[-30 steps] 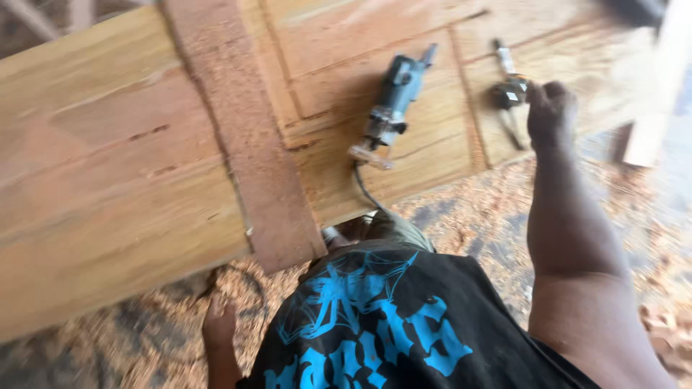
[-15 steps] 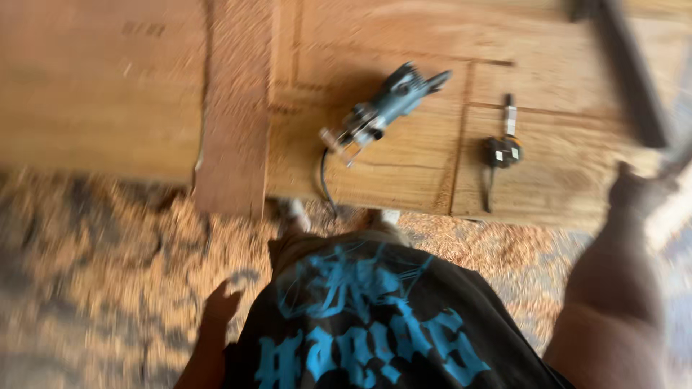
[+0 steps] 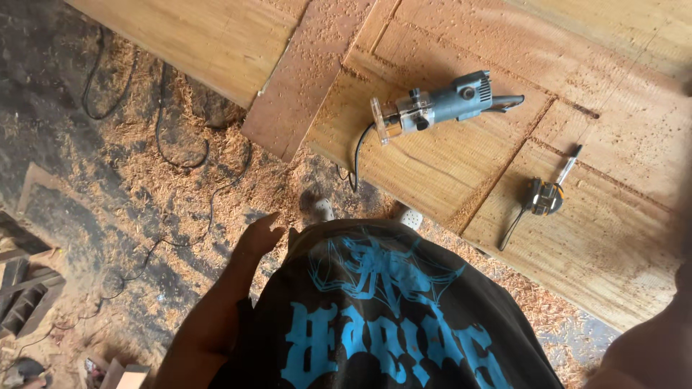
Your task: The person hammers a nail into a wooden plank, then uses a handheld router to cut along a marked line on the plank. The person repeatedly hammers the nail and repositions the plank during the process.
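My left hand (image 3: 260, 234) hangs at my side over the sawdust floor, fingers loosely apart, holding nothing. Of my right side only the arm (image 3: 652, 346) shows at the bottom right edge; the hand itself is out of frame. In front of me lies a large wooden panelled door (image 3: 620, 238) laid flat. On it rests a blue-grey handheld router (image 3: 432, 106) on its side, with its black cord running off the near edge. A tape measure (image 3: 544, 196) and a pencil-like tool (image 3: 568, 163) lie to the router's right.
Wood shavings (image 3: 180, 187) cover the ground. Black cables (image 3: 162, 137) snake across the floor at left. Wooden scraps (image 3: 25, 288) lie at the left edge. My black shirt with blue print (image 3: 382, 317) fills the bottom centre. My shoes (image 3: 324, 209) peek out near the door's edge.
The view has swung so more floor shows at left. My right hand, earlier reaching toward the tape measure, has dropped out of view. My left hand stays low at my side.
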